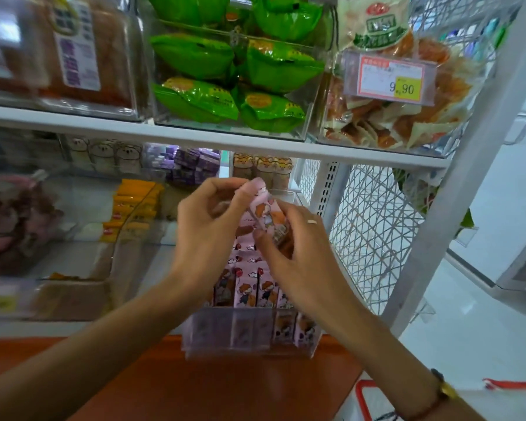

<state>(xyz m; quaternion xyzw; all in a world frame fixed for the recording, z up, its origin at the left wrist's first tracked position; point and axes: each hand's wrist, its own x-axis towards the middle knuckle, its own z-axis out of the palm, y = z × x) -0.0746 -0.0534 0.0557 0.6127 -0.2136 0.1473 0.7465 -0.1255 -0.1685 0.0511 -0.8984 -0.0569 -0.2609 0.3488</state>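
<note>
Head view shows both hands raised in front of a shop shelf with a pink packet [267, 215] held between them. The left hand [207, 226] pinches the packet's upper end between thumb and forefinger, its other fingers curled loosely behind. The right hand [298, 241] grips the packet's lower half, thumb pressed on the near face and fingers wrapped round the far side, so the bottom end is hidden and its edge cannot be made out. The packet is long and narrow; its long axis runs nearly upright, with the top leaning a little to the left and away from the person, and its printed cartoon face turned toward the camera. It hangs in the air above a clear bin [249, 341] that stands at the front of the lower shelf, well apart from the bin's front wall. Inside the bin, more pink packets [255, 288] stand upright in a packed row, perhaps two rows, though the blur makes that hard to judge. Open room lies above the bin up to the white shelf board [225, 141], which sits close over the left fingertips. A wire mesh panel [374, 226] closes the right side, near the right knuckles. Yellow packets [134, 205] lie to the left in the next bin, clear of both hands.
</note>
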